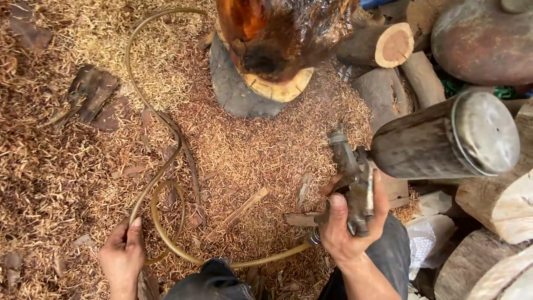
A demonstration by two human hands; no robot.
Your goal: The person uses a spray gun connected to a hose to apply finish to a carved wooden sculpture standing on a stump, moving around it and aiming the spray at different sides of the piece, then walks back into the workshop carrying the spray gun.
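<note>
Ground: a floor [66, 166] deep in pale wood shavings and bark scraps, cut logs [388, 47] and stumps stacked along the right side. A dark, wet-looking carved trunk piece [277, 33] stands on a round wood block [244, 89] at top centre.

Right hand [350, 228] wrapped shut around the grip of a worn metal spray gun [352, 183], nozzle aimed toward the trunk piece, its cylindrical cup [444, 139] jutting out to the right. Judged top-heavy with that cup; rigid, grimy metal, best held at the handle as it is now.

Left hand [122, 255] closed on the yellowish air hose [161, 150] low at left. The hose loops over the shavings, runs up past the block and back round to the gun's base. Looks supple but springy, likely to kink or snag on bark bits.

Room: open floor left and centre; right side crowded by logs and a rounded reddish vessel [483, 39], close to the cup.
</note>
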